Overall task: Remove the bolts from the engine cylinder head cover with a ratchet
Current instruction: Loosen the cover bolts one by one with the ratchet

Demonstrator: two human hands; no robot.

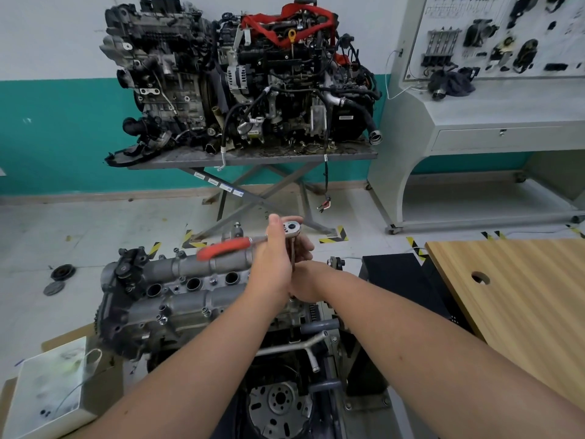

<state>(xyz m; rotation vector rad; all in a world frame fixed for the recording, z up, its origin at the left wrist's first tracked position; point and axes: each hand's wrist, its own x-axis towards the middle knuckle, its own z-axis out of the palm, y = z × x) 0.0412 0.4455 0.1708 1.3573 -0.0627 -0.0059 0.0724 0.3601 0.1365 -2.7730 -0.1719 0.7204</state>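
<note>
While left hand (278, 248) grips red-handled steel ratchet (253, 242) and right hand (308, 280) seemingly pinches its extension, socket may slip off grey cylinder head cover's (190, 289) right-end bolt.

No legible text, brand or number anywhere in view. Four small white-and-blue stickers (218, 184) along one grey crossed leg of the steel scissor stand: print too small to read. Pale label (346, 117) on the black housing at the lower right of the far engine: blurred, unreadable. Thin-line printed diagram (459, 6) at the top of the white wall-mounted display board: lines only, no characters resolvable. Yellow-and-black hazard-stripe tape (335, 237) on the light floor: marking without wording.
</note>
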